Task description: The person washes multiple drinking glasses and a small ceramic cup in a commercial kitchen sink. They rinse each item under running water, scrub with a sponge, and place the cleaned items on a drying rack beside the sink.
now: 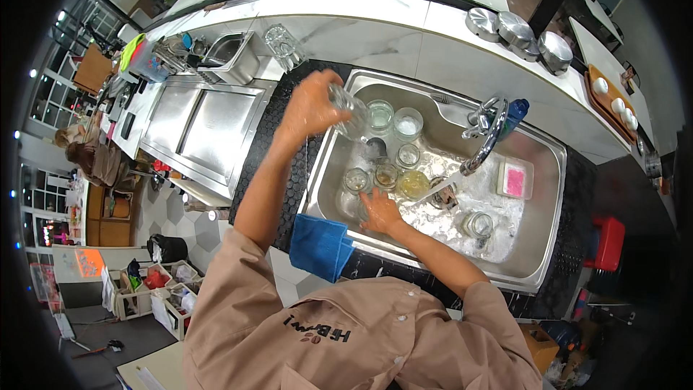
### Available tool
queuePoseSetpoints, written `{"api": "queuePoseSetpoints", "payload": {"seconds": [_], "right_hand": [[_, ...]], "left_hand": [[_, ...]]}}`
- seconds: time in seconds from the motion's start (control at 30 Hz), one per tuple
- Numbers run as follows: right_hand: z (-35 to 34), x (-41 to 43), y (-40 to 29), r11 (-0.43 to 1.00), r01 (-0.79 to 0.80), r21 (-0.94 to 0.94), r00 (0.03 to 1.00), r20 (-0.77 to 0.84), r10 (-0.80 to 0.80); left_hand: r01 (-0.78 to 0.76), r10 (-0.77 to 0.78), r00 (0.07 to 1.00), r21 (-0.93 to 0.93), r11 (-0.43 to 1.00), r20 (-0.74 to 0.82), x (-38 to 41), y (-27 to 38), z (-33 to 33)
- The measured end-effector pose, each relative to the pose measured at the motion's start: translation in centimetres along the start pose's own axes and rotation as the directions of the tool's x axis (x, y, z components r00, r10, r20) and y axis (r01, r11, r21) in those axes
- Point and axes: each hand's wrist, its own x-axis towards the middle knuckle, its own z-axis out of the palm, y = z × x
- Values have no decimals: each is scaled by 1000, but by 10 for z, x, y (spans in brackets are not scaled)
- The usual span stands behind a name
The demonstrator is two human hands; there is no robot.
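My left hand (pixel 314 105) grips a clear glass (pixel 352 114), tilted above the left rim of the stainless-steel sink (pixel 541 222). My right hand (pixel 383 211) is low in the sink, thumb and fingers spread beside a partly hidden clear glass; whether it grips that glass is unclear. Around it are a small glass jar (pixel 357 180), a jar with brownish contents (pixel 386 176) and a glass with yellowish liquid (pixel 414 184). Two wider glasses (pixel 380 114) (pixel 408 123) stand near the back. Water runs from the chrome faucet (pixel 479 151) into suds.
A pink-and-white sponge in a plastic box (pixel 514 179) sits at the sink's right. A blue cloth (pixel 319 246) hangs over the front edge. Glass mugs (pixel 284 46) stand behind the left corner. Metal tins (pixel 514 30) line the ledge; a blue bottle (pixel 514 114) stands behind the faucet.
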Motion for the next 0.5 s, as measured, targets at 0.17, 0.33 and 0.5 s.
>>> {"api": "queuePoseSetpoints", "payload": {"seconds": [0.17,0.33,0.5], "right_hand": [[3,-11,8,995,-51,90,999,-9,52],[-87,-75,40,880,-251,403,965,31,261],[-183,-98,37,868,-407,286,839,-258,479]], "left_hand": [[167,-151,985,215,962,-86,74,-68,-1],[158,-119,982,288,945,-148,117,-128,34],[142,-61,970,345,928,-236,120,-161,54]]}}
